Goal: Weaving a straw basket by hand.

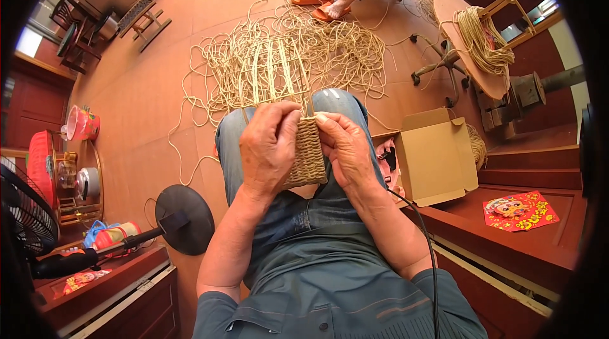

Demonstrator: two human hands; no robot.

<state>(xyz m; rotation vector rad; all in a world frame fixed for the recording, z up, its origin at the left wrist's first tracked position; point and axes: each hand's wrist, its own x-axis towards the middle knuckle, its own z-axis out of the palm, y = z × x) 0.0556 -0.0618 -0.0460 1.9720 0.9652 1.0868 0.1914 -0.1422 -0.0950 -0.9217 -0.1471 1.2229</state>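
Observation:
A tightly woven straw-rope piece [307, 152] stands over my lap, on a thin frame [273, 79] that reaches away from me past my knees. Pale cords run lengthwise along the frame. My left hand [269, 145] is closed at the upper left of the weave, its fingertips turned inward and what they grip hidden. At the upper right edge, my right hand [346, 148] pinches the weave between thumb and fingers. Beyond my knees, loose straw rope [342, 53] lies heaped on the floor, partly behind the frame.
An open cardboard box [438, 158] stands to my right. Farther right, a rope coil [485, 37] hangs on a wheeled chair. Another person's feet in orange slippers [327, 10] rest beyond the heap. A black fan [28, 212] and its round base [184, 219] are at my left.

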